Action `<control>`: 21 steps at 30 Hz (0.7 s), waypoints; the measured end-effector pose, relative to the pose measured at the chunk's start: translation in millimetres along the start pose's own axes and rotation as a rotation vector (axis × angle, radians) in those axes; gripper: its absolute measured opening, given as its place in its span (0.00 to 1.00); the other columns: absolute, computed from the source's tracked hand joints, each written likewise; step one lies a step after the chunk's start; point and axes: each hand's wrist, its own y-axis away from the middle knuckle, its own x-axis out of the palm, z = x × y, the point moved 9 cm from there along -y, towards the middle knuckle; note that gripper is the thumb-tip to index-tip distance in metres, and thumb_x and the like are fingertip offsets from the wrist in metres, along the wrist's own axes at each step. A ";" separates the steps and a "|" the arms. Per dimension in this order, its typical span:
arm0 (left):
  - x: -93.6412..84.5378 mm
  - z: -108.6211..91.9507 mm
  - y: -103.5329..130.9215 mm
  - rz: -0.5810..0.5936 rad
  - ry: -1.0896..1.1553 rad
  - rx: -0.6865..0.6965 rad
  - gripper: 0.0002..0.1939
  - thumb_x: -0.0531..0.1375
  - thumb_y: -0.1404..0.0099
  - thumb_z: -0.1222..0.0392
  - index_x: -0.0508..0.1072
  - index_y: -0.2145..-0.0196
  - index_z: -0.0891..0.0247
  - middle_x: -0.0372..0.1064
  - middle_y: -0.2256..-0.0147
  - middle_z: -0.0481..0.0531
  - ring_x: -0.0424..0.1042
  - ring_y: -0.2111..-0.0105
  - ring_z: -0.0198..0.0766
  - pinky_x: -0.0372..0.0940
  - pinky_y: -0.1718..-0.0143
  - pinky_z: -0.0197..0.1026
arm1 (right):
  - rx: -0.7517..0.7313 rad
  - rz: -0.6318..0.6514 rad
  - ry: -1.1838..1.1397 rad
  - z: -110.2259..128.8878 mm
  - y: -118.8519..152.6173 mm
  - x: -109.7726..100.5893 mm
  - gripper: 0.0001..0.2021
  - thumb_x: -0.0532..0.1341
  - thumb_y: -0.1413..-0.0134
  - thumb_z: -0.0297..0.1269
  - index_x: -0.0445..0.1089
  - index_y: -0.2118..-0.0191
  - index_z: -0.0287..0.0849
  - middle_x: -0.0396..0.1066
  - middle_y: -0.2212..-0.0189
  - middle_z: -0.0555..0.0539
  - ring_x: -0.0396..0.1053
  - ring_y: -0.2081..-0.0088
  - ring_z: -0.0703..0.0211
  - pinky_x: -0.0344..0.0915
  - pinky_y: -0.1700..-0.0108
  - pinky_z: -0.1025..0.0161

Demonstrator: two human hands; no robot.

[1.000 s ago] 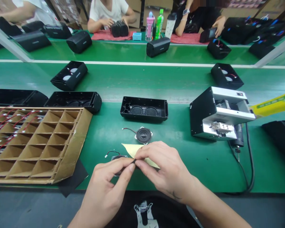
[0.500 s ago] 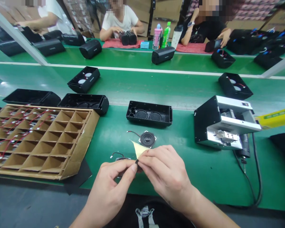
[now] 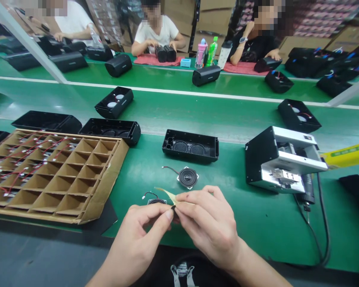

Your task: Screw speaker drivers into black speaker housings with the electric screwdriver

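My left hand (image 3: 143,231) pinches a small black piece (image 3: 173,207) between thumb and forefinger. Fingertips meet there with my right hand (image 3: 211,225), which is closed on a thin pale yellow sheet (image 3: 170,196) with a curled, pointed end. Partly hidden behind my left fingers lies a round speaker (image 3: 157,201) with a short wire. Another black speaker (image 3: 188,177) with a red-black wire lies face up on the green surface just beyond my hands. Farther off is an open black housing (image 3: 190,146) with two round grilles.
At left stands a cardboard divider box (image 3: 104,187) holding wired parts. A black and silver machine (image 3: 261,163) sits at right, with a screwdriver (image 3: 308,191) and cables beside it. More black housings (image 3: 115,103) and several people are across the green line.
The yellow sheet has turned from an upright, broad face to a narrow, curled edge pointing left. My hands stay together at nearly the same place. The view has shifted slightly.
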 end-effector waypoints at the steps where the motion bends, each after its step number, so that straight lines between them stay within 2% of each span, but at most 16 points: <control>1: -1.2 -2.0 1.5 -0.020 -0.040 0.023 0.16 0.58 0.26 0.55 0.83 0.69 0.57 0.77 0.75 0.46 0.76 0.74 0.36 0.69 0.70 0.34 | 0.010 0.018 0.001 -0.2 -0.6 0.5 0.05 0.65 0.35 0.24 0.74 0.56 0.40 0.82 0.60 0.45 0.80 0.60 0.58 0.65 0.58 0.56; 3: -5.2 -9.9 5.2 -0.088 -0.138 0.100 0.12 0.60 0.28 0.59 0.85 0.62 0.55 0.81 0.70 0.46 0.79 0.71 0.37 0.73 0.66 0.34 | 0.035 0.056 -0.007 -0.8 -0.2 2.3 0.05 0.65 0.34 0.24 0.75 0.57 0.40 0.82 0.61 0.46 0.79 0.61 0.58 0.66 0.59 0.57; 6: -8.4 -23.8 11.1 -0.165 -0.245 0.219 0.11 0.62 0.30 0.62 0.86 0.58 0.54 0.84 0.64 0.49 0.83 0.67 0.40 0.76 0.60 0.36 | 0.035 0.068 -0.035 2.0 3.7 4.1 0.06 0.64 0.34 0.24 0.75 0.55 0.40 0.81 0.62 0.45 0.78 0.62 0.58 0.69 0.60 0.59; 8: -7.5 -25.8 11.9 -0.153 -0.249 0.219 0.12 0.62 0.30 0.61 0.87 0.57 0.54 0.85 0.64 0.50 0.83 0.67 0.41 0.77 0.61 0.36 | 0.024 0.045 -0.057 4.3 6.8 4.2 0.07 0.64 0.34 0.23 0.74 0.55 0.39 0.81 0.61 0.44 0.78 0.61 0.58 0.72 0.60 0.60; 11: -7.1 -19.3 10.0 -0.107 -0.188 0.136 0.12 0.61 0.28 0.58 0.87 0.56 0.51 0.85 0.63 0.49 0.84 0.67 0.42 0.77 0.63 0.37 | 0.040 0.011 -0.072 3.8 7.8 4.5 0.06 0.63 0.35 0.22 0.74 0.56 0.39 0.81 0.62 0.44 0.79 0.62 0.58 0.75 0.59 0.61; 14: -5.5 -7.0 7.7 -0.039 -0.057 0.040 0.12 0.61 0.28 0.55 0.87 0.59 0.52 0.85 0.64 0.50 0.83 0.68 0.43 0.77 0.63 0.39 | 0.036 -0.021 -0.095 5.5 3.3 2.2 0.07 0.64 0.37 0.22 0.73 0.58 0.41 0.80 0.63 0.45 0.79 0.62 0.58 0.75 0.60 0.61; 17: -2.8 13.4 6.4 0.014 0.165 -0.077 0.16 0.61 0.28 0.49 0.85 0.68 0.58 0.81 0.71 0.52 0.79 0.71 0.41 0.75 0.67 0.39 | 0.042 -0.097 -0.217 6.6 -0.2 -7.2 0.08 0.63 0.38 0.23 0.72 0.59 0.43 0.79 0.65 0.46 0.78 0.65 0.57 0.75 0.62 0.58; 19: -2.5 33.2 5.9 -0.004 0.361 -0.189 0.19 0.63 0.30 0.45 0.82 0.70 0.61 0.78 0.72 0.53 0.79 0.71 0.42 0.75 0.67 0.39 | 0.087 -0.190 -0.378 1.3 1.3 -17.9 0.04 0.60 0.33 0.29 0.69 0.60 0.45 0.75 0.67 0.46 0.76 0.66 0.54 0.76 0.61 0.54; 21: -4.7 56.2 4.8 -0.081 0.555 -0.314 0.19 0.66 0.33 0.43 0.79 0.68 0.63 0.78 0.70 0.54 0.79 0.68 0.42 0.76 0.65 0.41 | 0.176 -0.293 -0.543 -10.8 4.1 -29.2 0.05 0.57 0.29 0.35 0.65 0.61 0.48 0.70 0.72 0.48 0.74 0.68 0.53 0.77 0.56 0.47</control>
